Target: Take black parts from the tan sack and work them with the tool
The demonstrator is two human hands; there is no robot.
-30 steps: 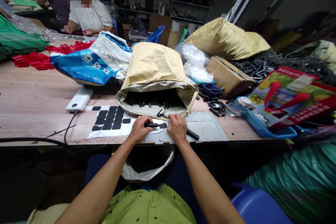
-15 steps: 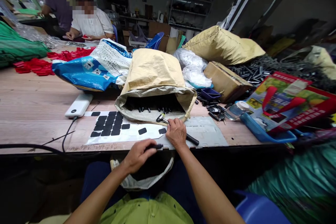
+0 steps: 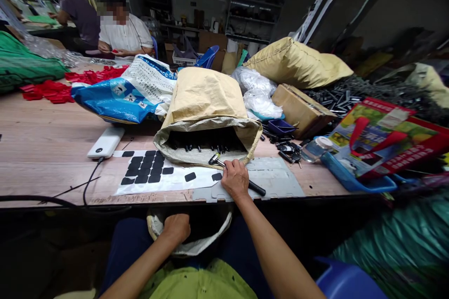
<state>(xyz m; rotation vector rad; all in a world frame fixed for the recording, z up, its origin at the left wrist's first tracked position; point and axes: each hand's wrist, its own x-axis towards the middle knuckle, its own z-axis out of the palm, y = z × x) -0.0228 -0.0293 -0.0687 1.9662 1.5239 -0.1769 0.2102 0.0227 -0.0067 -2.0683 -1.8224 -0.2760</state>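
Observation:
My right hand (image 3: 235, 178) is closed round a small hammer (image 3: 257, 188) above the grey plate (image 3: 277, 177) at the table's front edge. My left hand (image 3: 177, 228) is down at the mouth of an open sack (image 3: 206, 245) below the table edge; its fingers are hidden. Behind the hammer head lies a paper sack (image 3: 208, 96), its mouth facing me, with black rods (image 3: 217, 148) inside. A white sheet (image 3: 175, 182) with black rounded pads (image 3: 141, 170) lies left of the plate.
A white power bank (image 3: 106, 142) with a cable is at the left. Behind are a blue-white bag (image 3: 122, 96) and red pieces (image 3: 52, 91). At the right stand a jar (image 3: 316, 148), a cardboard box (image 3: 300, 107) and a red bag (image 3: 382, 138). Two people sit at the back left.
My left hand has moved down from the table edge to the sack below, and the black piece it held is out of sight. My right hand has stayed on the hammer.

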